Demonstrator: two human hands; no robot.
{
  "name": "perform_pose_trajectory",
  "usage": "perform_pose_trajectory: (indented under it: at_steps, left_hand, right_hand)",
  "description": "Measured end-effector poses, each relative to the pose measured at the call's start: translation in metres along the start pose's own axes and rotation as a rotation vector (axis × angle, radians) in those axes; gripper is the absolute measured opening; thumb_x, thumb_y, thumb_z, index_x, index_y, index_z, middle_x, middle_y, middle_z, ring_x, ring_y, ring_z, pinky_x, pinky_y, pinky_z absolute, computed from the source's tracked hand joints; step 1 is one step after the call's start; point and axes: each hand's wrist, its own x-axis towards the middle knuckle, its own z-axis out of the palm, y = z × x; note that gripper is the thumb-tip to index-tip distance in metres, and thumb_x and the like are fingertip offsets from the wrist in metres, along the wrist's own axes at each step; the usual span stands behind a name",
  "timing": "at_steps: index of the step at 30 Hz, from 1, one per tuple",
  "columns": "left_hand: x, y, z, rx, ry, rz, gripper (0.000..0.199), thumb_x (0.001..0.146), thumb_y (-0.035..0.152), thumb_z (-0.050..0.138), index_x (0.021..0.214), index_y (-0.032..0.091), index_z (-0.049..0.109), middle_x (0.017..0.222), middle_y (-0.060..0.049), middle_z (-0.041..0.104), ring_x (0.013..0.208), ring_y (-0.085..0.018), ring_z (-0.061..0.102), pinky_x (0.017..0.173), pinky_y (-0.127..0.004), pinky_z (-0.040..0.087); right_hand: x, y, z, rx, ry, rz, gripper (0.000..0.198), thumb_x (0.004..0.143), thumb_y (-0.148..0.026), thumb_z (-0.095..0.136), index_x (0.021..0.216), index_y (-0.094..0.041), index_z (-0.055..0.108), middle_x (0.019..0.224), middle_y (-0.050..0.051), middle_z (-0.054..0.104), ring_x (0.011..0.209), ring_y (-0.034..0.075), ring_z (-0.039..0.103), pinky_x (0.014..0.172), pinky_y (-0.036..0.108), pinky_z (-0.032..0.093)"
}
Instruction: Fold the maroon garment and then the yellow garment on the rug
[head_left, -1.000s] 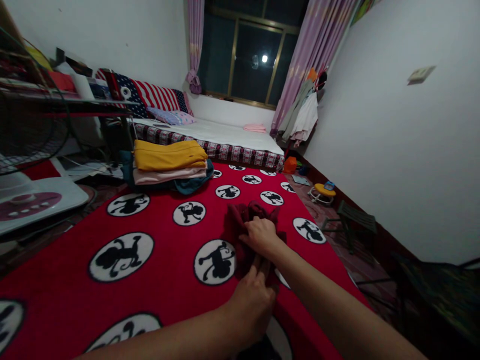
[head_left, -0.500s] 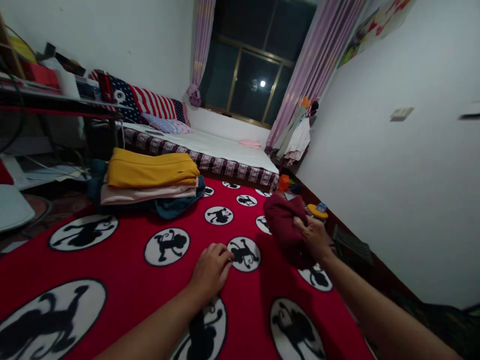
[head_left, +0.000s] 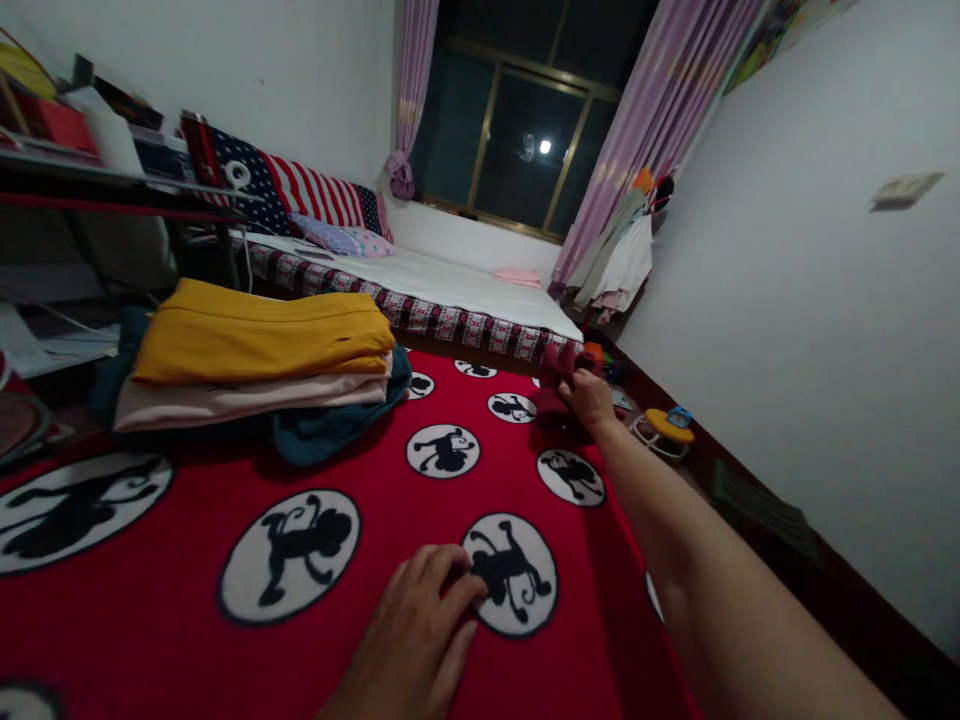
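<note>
My right hand (head_left: 589,398) reaches far forward, its fingers closed on a dark red garment (head_left: 553,392) near the far right edge of the red blanket (head_left: 375,500). Part of the garment bunches up above my fingers. My left hand (head_left: 424,610) rests on the blanket beside a round monkey print, fingers slightly curled and apart, holding nothing. To the left of both hands lies a stack of folded clothes: a mustard yellow garment (head_left: 262,335) on top, a pale pink one (head_left: 255,393) beneath it, and a dark teal one (head_left: 330,425) at the bottom.
Behind the blanket stands a bed (head_left: 450,275) with a white top. A cluttered desk (head_left: 135,195) is at the left. Along the right lie a yellow round stool (head_left: 669,427) and a dark slatted object (head_left: 761,510), beside the white wall (head_left: 810,300).
My right hand has carried the dark red garment forward, toward the blanket's far edge. The view has moved closer to the clothes stack. My left hand stays on the blanket.
</note>
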Motion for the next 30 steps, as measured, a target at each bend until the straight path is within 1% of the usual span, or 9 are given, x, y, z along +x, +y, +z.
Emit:
perform_pose_trajectory:
  at_steps: [4,7,10,12,18,23,26,28,30]
  left_hand:
    - [-0.001,0.000,0.001,0.023,-0.003,0.016,0.034,0.081,0.012,0.053,0.110,0.028,0.059,0.122,-0.006,0.054,0.110,-0.026,0.051,0.090,-0.042,0.047]
    - [-0.003,0.000,0.002,0.041,0.025,0.029,0.034,0.081,0.011,0.052,0.110,0.028,0.059,0.121,-0.006,0.054,0.110,-0.026,0.051,0.090,-0.044,0.048]
    - [-0.004,-0.001,0.003,0.050,0.054,0.046,0.033,0.082,0.011,0.052,0.110,0.029,0.058,0.120,-0.005,0.054,0.110,-0.025,0.051,0.091,-0.044,0.048]
    - [-0.003,-0.002,0.004,0.057,0.062,0.050,0.033,0.082,0.012,0.053,0.109,0.029,0.058,0.120,-0.005,0.055,0.109,-0.025,0.052,0.090,-0.044,0.048]
    - [-0.003,-0.003,0.003,0.079,0.058,0.069,0.033,0.081,0.012,0.053,0.109,0.028,0.059,0.119,-0.005,0.055,0.108,-0.024,0.053,0.089,-0.043,0.050]
    - [-0.005,-0.004,0.003,0.065,0.049,0.065,0.034,0.082,0.011,0.052,0.110,0.028,0.058,0.121,-0.005,0.054,0.109,-0.024,0.052,0.090,-0.042,0.049]
    - [-0.005,-0.003,0.002,0.052,0.036,0.051,0.033,0.082,0.012,0.052,0.111,0.028,0.057,0.122,-0.005,0.053,0.110,-0.024,0.050,0.091,-0.043,0.048]
    - [-0.004,-0.002,0.002,0.045,0.031,0.039,0.033,0.083,0.012,0.051,0.111,0.029,0.057,0.122,-0.005,0.052,0.110,-0.024,0.050,0.091,-0.043,0.048]
    - [-0.004,-0.001,0.002,0.036,0.023,0.031,0.033,0.084,0.012,0.051,0.111,0.029,0.057,0.123,-0.005,0.052,0.109,-0.024,0.050,0.090,-0.043,0.047]
  right_hand:
    - [-0.024,0.005,0.022,-0.002,-0.020,0.101,0.046,0.096,-0.046,0.032,0.099,-0.015,0.065,0.106,0.013,0.061,0.096,0.024,0.059,0.075,0.030,0.039]
    - [-0.033,0.013,0.022,0.049,-0.016,0.430,0.058,0.093,-0.059,0.026,0.122,-0.017,0.055,0.121,0.017,0.054,0.113,0.029,0.053,0.087,0.038,0.040]
    - [-0.036,0.019,0.023,0.133,-0.129,0.642,0.079,0.081,-0.071,0.042,0.136,-0.015,0.042,0.118,0.021,0.057,0.108,0.034,0.057,0.086,0.044,0.043]
    - [-0.036,0.022,0.025,0.152,-0.167,0.640,0.082,0.076,-0.066,0.055,0.136,-0.011,0.043,0.112,0.021,0.062,0.101,0.034,0.061,0.082,0.044,0.045]
    - [-0.033,0.029,0.024,0.181,-0.061,0.448,0.039,0.087,-0.032,0.053,0.125,-0.029,0.055,0.120,0.004,0.061,0.111,0.020,0.056,0.091,0.030,0.041]
    - [-0.031,0.020,0.023,0.017,0.021,0.500,0.033,0.086,-0.027,0.053,0.117,-0.022,0.064,0.133,0.017,0.049,0.122,0.034,0.043,0.096,0.051,0.034]
    - [-0.030,0.004,0.027,-0.032,0.149,0.513,0.043,0.093,-0.038,0.041,0.128,-0.017,0.056,0.147,0.019,0.034,0.133,0.036,0.029,0.102,0.058,0.023]
    - [-0.033,-0.003,0.032,-0.020,0.086,0.425,0.053,0.096,-0.047,0.029,0.140,-0.021,0.043,0.153,0.014,0.026,0.137,0.035,0.022,0.104,0.059,0.019]
    - [-0.035,-0.003,0.035,0.028,-0.147,0.339,0.059,0.095,-0.055,0.021,0.145,-0.027,0.037,0.154,0.011,0.027,0.138,0.035,0.023,0.103,0.062,0.022]
